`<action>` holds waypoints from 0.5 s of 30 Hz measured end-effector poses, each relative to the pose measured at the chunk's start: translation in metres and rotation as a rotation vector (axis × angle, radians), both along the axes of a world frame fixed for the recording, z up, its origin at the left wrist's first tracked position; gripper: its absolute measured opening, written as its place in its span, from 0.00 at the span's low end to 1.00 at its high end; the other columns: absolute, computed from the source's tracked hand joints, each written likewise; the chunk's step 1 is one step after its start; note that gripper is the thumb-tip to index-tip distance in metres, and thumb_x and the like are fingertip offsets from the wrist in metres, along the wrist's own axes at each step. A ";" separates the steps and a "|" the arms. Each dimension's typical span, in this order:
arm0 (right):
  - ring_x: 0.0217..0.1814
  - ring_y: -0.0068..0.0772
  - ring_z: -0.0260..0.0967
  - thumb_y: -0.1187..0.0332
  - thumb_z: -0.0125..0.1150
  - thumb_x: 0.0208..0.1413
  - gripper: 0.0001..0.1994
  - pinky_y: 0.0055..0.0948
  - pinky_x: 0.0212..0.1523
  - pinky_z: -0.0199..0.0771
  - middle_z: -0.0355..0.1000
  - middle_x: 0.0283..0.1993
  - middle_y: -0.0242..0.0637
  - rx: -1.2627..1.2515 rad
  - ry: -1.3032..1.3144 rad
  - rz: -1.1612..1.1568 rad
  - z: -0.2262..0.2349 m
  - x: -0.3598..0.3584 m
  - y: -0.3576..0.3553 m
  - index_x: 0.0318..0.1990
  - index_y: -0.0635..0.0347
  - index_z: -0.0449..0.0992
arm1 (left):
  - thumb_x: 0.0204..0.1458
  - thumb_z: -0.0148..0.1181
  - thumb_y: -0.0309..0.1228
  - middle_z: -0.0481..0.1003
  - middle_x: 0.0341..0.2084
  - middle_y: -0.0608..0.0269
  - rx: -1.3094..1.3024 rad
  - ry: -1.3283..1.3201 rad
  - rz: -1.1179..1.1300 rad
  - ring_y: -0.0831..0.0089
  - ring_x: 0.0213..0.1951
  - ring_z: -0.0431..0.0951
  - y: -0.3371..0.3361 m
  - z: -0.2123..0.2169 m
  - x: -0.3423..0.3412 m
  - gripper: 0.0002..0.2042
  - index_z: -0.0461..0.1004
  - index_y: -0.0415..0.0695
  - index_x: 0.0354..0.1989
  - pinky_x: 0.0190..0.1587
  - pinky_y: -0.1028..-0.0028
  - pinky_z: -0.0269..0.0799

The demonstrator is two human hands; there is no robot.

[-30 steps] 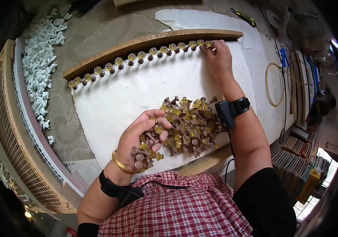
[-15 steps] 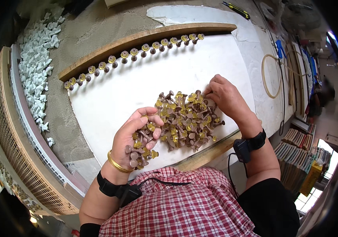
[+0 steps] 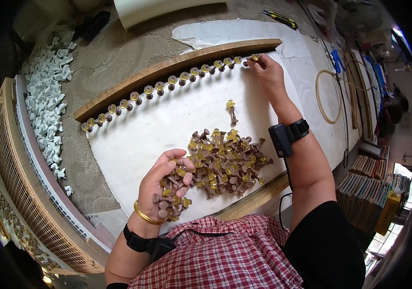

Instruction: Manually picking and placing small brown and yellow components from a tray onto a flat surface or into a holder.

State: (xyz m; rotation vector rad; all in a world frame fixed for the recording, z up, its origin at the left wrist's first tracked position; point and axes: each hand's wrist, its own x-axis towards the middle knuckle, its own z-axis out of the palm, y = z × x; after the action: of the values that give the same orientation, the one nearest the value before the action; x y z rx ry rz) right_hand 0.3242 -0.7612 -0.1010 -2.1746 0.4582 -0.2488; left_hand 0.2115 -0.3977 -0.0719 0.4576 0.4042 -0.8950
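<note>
On a rough grey-brown surface (image 3: 114, 53) lies a white flat sheet (image 3: 124, 156), and a long brown wooden strip (image 3: 177, 64) runs along its far edge. Before the strip stands a row of small pieces (image 3: 172, 80) with glassy yellow flower-shaped heads and brown stems. The right hand (image 3: 268, 73) pinches one such piece (image 3: 255, 57) between thumb and fingers, near the right end of this row. The left hand (image 3: 157, 179) is half curled, cradling a loose bunch of pieces (image 3: 165, 198). A dense pile (image 3: 225, 161) lies to its right, and a single piece (image 3: 233, 114) lies apart, beyond the pile. Placing the pinched piece well seems to need its head upward, an even gap, and fingers loosening gently, so that neighbours do not fall.
</note>
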 end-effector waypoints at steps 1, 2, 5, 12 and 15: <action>0.36 0.17 0.71 0.71 0.63 0.61 0.07 0.22 0.38 0.71 0.80 0.37 0.33 -0.032 0.000 0.023 -0.001 0.004 0.004 0.42 0.65 0.80 | 0.62 0.48 0.30 0.74 0.40 0.53 0.003 0.002 0.006 0.71 0.34 0.75 0.001 -0.001 0.000 0.15 0.64 0.39 0.56 0.24 0.79 0.71; 0.36 0.17 0.71 0.71 0.63 0.61 0.07 0.22 0.38 0.71 0.80 0.37 0.33 -0.030 0.002 0.029 -0.002 0.007 0.006 0.42 0.65 0.80 | 0.62 0.48 0.30 0.74 0.40 0.53 0.003 0.003 0.010 0.71 0.34 0.75 0.002 -0.001 0.001 0.15 0.64 0.39 0.56 0.24 0.79 0.72; 0.34 0.20 0.71 0.72 0.63 0.61 0.05 0.23 0.38 0.71 0.80 0.35 0.36 -0.196 0.020 0.058 -0.003 0.011 0.012 0.41 0.64 0.79 | 0.62 0.48 0.30 0.74 0.41 0.53 0.001 0.004 0.015 0.71 0.34 0.75 0.002 -0.003 0.001 0.15 0.64 0.39 0.56 0.24 0.79 0.72; 0.38 0.41 0.73 0.74 0.66 0.54 0.06 0.35 0.41 0.73 0.73 0.38 0.44 -0.432 -0.064 0.102 -0.005 0.011 0.011 0.38 0.66 0.78 | 0.62 0.48 0.30 0.74 0.41 0.53 -0.016 0.002 0.014 0.71 0.34 0.75 -0.001 -0.002 0.002 0.15 0.63 0.38 0.56 0.24 0.79 0.72; 0.38 0.39 0.73 0.75 0.66 0.54 0.05 0.34 0.41 0.73 0.73 0.38 0.42 -0.446 -0.098 0.060 0.000 0.001 0.007 0.38 0.63 0.79 | 0.62 0.48 0.31 0.74 0.41 0.53 -0.010 -0.003 0.002 0.71 0.34 0.75 -0.001 0.000 0.001 0.16 0.63 0.38 0.56 0.24 0.79 0.72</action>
State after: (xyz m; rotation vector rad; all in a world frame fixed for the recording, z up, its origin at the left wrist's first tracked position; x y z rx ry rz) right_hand 0.3254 -0.7544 -0.1007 -2.5903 0.3001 -0.4574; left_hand 0.2125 -0.3983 -0.0719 0.4493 0.3968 -0.8938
